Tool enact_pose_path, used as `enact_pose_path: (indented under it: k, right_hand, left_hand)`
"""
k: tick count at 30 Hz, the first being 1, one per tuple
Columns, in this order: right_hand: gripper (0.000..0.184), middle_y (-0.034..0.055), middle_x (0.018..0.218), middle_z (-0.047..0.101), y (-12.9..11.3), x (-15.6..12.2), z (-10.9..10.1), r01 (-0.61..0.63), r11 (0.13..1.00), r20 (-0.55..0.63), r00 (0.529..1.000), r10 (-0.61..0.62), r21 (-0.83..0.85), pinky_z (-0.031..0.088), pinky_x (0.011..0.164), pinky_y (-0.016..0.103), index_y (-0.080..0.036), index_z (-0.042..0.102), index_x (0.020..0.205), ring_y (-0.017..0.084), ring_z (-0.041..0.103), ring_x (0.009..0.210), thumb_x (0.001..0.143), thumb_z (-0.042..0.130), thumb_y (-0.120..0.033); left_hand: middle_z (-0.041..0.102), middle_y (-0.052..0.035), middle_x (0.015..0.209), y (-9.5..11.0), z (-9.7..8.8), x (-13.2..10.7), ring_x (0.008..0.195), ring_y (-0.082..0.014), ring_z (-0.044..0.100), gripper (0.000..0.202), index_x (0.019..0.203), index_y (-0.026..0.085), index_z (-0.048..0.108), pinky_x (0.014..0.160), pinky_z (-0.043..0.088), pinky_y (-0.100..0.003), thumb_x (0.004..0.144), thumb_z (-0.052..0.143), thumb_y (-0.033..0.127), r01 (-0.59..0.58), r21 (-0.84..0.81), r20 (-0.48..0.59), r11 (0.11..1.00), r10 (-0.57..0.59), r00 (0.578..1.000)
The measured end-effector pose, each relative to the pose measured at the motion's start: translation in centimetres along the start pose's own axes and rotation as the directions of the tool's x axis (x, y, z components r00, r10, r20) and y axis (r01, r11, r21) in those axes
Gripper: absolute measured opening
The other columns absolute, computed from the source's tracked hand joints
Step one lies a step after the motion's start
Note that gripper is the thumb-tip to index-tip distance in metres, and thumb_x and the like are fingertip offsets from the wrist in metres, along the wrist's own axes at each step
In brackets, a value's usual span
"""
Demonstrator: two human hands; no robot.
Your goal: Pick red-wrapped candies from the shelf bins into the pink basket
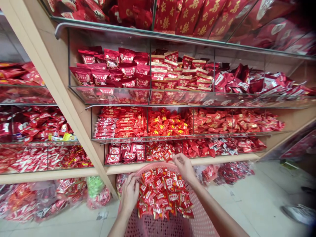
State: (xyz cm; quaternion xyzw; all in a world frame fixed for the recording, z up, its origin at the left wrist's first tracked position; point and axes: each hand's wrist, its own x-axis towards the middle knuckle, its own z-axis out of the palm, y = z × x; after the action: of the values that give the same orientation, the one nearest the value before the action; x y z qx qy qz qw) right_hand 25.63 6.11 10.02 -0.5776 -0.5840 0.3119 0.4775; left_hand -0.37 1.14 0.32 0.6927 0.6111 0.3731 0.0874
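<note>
A pink plastic basket (pixel 199 210) with perforated sides stands below me, tilted toward the shelves. Many small red-and-gold wrapped candies (pixel 161 194) are heaped in it. My left hand (pixel 130 192) is closed over the basket's left rim. Above the far rim, my right hand (pixel 184 168) pinches a small red candy packet (pixel 169 155) between thumb and fingers. That packet is right in front of the lowest shelf's bin of similar red packets (pixel 158 149).
Glass-fronted shelves (pixel 182 98) hold red packaged sweets in divided bins. A slanted wooden upright (pixel 61 95) separates them from another unit on the left. Plastic bags of sweets (pixel 46 197) lie on the tiled floor (pixel 256 197) below. A person's shoe (pixel 300 213) is at the right.
</note>
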Motion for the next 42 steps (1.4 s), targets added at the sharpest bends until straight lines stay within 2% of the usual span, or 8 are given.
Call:
enact_pose_path:
  k: [3, 5, 7, 11, 22, 32, 35, 42]
  right_hand:
    - [0.031, 0.0017, 0.072, 0.062, 0.7, -2.8, 0.4, -0.304, 0.855, 0.122, 0.953, 0.279, 0.421, 0.048, 0.071, 0.031, -0.018, 0.053, 0.074, 0.019, 0.063, 0.073, 0.068, 0.066, -0.045]
    - [0.035, 0.0014, 0.072, 0.064, 1.0, -4.3, 0.6, -0.435, 0.730, 0.216, 0.899, 0.380, 0.528, 0.049, 0.075, 0.032, -0.017, 0.054, 0.074, 0.019, 0.065, 0.076, 0.062, 0.072, -0.045]
    - [0.035, 0.0012, 0.072, 0.065, 1.2, -5.7, 0.8, -0.487, 0.650, 0.269, 0.871, 0.411, 0.583, 0.049, 0.077, 0.031, -0.017, 0.054, 0.074, 0.018, 0.066, 0.077, 0.062, 0.074, -0.043]
    - [0.036, 0.0027, 0.072, 0.068, 2.1, -7.9, 1.3, -0.575, 0.541, 0.332, 0.810, 0.484, 0.614, 0.051, 0.072, 0.028, -0.018, 0.054, 0.077, 0.017, 0.067, 0.075, 0.060, 0.076, -0.041]
    - [0.036, 0.0048, 0.070, 0.070, 5.4, -12.3, 2.0, -0.737, 0.395, 0.431, 0.654, 0.622, 0.548, 0.052, 0.072, 0.026, -0.018, 0.050, 0.068, 0.019, 0.069, 0.075, 0.056, 0.078, -0.036]
    - [0.036, 0.0082, 0.069, 0.070, 5.9, -11.4, 4.0, -0.750, 0.389, 0.441, 0.641, 0.628, 0.536, 0.053, 0.074, 0.028, -0.017, 0.049, 0.063, 0.021, 0.069, 0.077, 0.052, 0.080, -0.033]
    - [0.038, 0.0079, 0.070, 0.070, 6.2, -11.3, 4.3, -0.749, 0.401, 0.414, 0.638, 0.649, 0.527, 0.053, 0.074, 0.029, -0.017, 0.050, 0.070, 0.022, 0.069, 0.078, 0.052, 0.080, -0.033]
    - [0.052, -0.0002, 0.058, 0.065, 6.6, -11.6, 5.2, -0.717, 0.581, 0.297, 0.693, 0.657, 0.385, 0.050, 0.056, 0.027, -0.022, 0.043, 0.089, 0.019, 0.067, 0.058, 0.056, 0.075, -0.045]
  left_hand:
    - [0.060, -0.0049, 0.110, 0.1, -0.1, 0.1, 0.100, -0.0201, 0.056, 0.024, 0.090, 0.021, 0.062, 0.088, 0.045, -0.037, 0.081, 0.041, 0.016, -0.007, 0.009, 0.005, 1.000, 0.007, 1.000]
    - [0.060, -0.0043, 0.108, 0.2, -0.2, 0.1, 0.098, -0.0199, 0.056, 0.023, 0.089, 0.022, 0.062, 0.087, 0.046, -0.037, 0.080, 0.041, 0.017, -0.013, 0.012, -0.004, 1.000, 0.014, 1.000]
    - [0.061, -0.0040, 0.107, 0.2, -0.2, 0.1, 0.097, -0.0198, 0.057, 0.024, 0.089, 0.022, 0.063, 0.087, 0.046, -0.036, 0.080, 0.042, 0.017, -0.019, 0.014, -0.014, 1.000, 0.019, 1.000]
    - [0.061, -0.0047, 0.107, 0.3, -0.2, 0.2, 0.097, -0.0198, 0.057, 0.024, 0.088, 0.021, 0.063, 0.087, 0.046, -0.037, 0.080, 0.041, 0.016, -0.022, 0.010, -0.020, 1.000, 0.022, 1.000]
    - [0.061, -0.0049, 0.107, 0.3, -0.2, 0.2, 0.097, -0.0201, 0.057, 0.023, 0.088, 0.022, 0.062, 0.087, 0.046, -0.037, 0.080, 0.041, 0.016, -0.002, -0.008, -0.015, 1.000, 0.002, 1.000]
    - [0.059, -0.0052, 0.108, 0.1, -0.1, 0.1, 0.099, -0.0202, 0.056, 0.024, 0.089, 0.022, 0.062, 0.086, 0.046, -0.037, 0.080, 0.040, 0.017, 0.011, -0.041, -0.006, 0.999, -0.012, 1.000]
    - [0.059, -0.0050, 0.108, 0.0, 0.0, 0.1, 0.099, -0.0201, 0.056, 0.024, 0.089, 0.022, 0.062, 0.087, 0.046, -0.037, 0.080, 0.040, 0.017, 0.008, -0.044, -0.013, 0.999, -0.008, 1.000]
    - [0.059, -0.0049, 0.108, -0.2, 0.1, 0.1, 0.099, -0.0202, 0.057, 0.024, 0.089, 0.022, 0.062, 0.087, 0.046, -0.037, 0.080, 0.041, 0.017, 0.009, -0.036, -0.012, 0.999, -0.009, 1.000]
